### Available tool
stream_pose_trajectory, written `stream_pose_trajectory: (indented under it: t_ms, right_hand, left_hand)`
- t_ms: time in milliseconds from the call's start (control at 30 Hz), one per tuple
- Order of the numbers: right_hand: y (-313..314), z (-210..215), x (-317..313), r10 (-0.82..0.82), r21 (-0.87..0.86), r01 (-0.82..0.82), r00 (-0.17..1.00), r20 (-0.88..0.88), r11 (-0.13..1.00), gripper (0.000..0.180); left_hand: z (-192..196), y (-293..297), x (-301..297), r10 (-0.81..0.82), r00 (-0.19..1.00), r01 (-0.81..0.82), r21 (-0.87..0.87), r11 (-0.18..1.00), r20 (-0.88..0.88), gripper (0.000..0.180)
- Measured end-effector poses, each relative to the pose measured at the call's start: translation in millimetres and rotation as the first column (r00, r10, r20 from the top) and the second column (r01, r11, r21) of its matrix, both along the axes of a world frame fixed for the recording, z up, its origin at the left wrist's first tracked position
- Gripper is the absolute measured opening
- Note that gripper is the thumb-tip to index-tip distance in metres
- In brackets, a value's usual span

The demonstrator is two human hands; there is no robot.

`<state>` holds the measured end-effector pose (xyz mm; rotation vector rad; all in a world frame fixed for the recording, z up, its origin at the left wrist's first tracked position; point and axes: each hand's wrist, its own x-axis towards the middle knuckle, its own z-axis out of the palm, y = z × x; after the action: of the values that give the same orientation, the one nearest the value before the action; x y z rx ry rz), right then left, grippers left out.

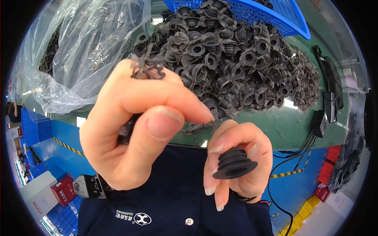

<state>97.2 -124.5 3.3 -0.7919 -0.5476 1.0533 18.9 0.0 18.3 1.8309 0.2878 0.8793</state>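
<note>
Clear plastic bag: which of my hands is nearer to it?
Left. Your left hand is by the lower right edge of the clear plastic bag in the picture; your right hand, holding a black ribbed rubber bellows, is farther right and lower.

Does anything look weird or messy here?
Yes: a ragged black scrap sticks out by the curled left hand, and many parts in the dark pile have frilly, torn-looking edges. That looks odd compared with the ribbed black part in the right hand, whose rim looks smooth.
</note>
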Motion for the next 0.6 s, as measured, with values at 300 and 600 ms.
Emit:
stream_pose_trajectory:
  t_ms: [300, 600]
  right_hand:
    - [-8, -9, -6, 0.021, 0.179, 0.022, 0.971, -0.236, 0.984, 0.023]
    - [-1, -11, 0, 0.042, 0.223, 0.025, 0.956, -0.289, 0.974, 0.024]
  left_hand:
    - [8, 4, -18, -0.253, 0.964, 0.266, 0.267, 0.926, -0.082, 0.035]
    - [3, 9, -11, -0.256, 0.966, 0.254, 0.299, 0.92, -0.033, 0.031]
